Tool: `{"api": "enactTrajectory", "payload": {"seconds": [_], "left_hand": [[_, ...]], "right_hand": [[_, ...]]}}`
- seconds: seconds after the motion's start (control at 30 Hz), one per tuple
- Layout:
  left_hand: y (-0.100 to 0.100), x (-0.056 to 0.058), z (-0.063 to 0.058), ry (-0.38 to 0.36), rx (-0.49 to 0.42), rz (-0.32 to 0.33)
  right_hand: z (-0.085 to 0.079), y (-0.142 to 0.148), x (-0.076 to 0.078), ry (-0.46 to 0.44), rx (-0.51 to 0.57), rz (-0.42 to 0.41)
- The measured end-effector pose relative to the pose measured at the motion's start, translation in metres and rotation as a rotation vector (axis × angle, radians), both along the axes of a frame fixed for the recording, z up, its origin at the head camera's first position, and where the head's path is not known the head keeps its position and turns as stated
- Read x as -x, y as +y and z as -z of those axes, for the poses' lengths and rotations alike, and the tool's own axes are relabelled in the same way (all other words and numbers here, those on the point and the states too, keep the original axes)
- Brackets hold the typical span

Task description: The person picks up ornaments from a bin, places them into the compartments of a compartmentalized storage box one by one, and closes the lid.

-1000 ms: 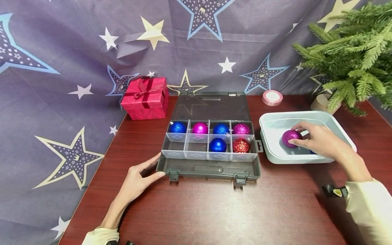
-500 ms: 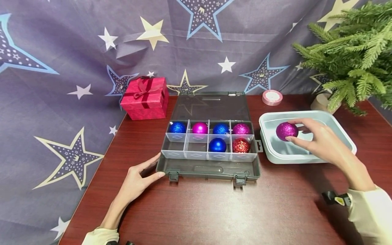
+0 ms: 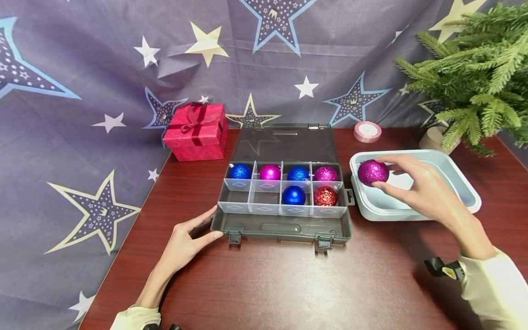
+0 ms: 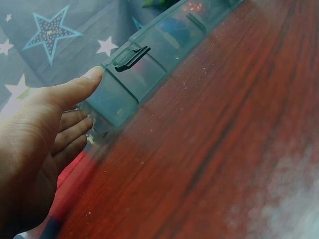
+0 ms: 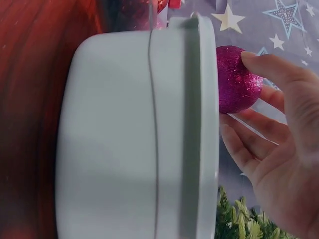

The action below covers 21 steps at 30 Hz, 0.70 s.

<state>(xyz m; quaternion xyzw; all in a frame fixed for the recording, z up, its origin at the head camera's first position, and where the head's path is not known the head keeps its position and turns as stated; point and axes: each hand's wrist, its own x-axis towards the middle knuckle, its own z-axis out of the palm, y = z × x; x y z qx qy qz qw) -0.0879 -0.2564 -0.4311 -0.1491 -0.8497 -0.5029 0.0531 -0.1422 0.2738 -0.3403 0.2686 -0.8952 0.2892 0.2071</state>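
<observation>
A magenta glitter Christmas ball point(image 3: 373, 173) is pinched between the thumb and fingers of my right hand point(image 3: 425, 192), over the left side of the pale plastic tub point(image 3: 412, 214). In the right wrist view the ball point(image 5: 238, 82) shows just beyond the tub's rim. To the left lies a smoky clear divided case point(image 3: 280, 231), its lid laid back. Blue, pink, magenta and red balls sit in its compartments, such as a shiny blue ball point(image 3: 294, 195) and a red ball point(image 3: 325, 196). My left hand point(image 3: 185, 245) touches the case's front left corner, thumb in front and fingers along the side.
A red gift box point(image 3: 195, 133) with a bow stands at the back left. Behind the tub are a pink ribbon roll point(image 3: 367, 132) and an artificial fir tree point(image 3: 474, 78) on a wooden base. A star-printed cloth point(image 3: 268, 82) hangs behind the table point(image 3: 288, 284).
My right hand has raised the magenta ball from inside the tub and carried it left toward the case. The blue ball glimpsed beneath that hand is out of sight. My left hand stays put.
</observation>
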Motion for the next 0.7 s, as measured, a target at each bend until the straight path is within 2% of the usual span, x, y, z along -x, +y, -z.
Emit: {"api": "enactTrajectory", "payload": {"seconds": [0.47,0.7], "left_hand": [[0.000,0.000,0.001,-0.012,0.001,0.007],[0.000,-0.001,0.000,0.005,0.004,0.007]], "right_hand": [[0.001,-0.033,0.012,0.039,0.030,-0.150],[0.003,-0.052,0.018,-0.007,0.021,-0.206]]}}
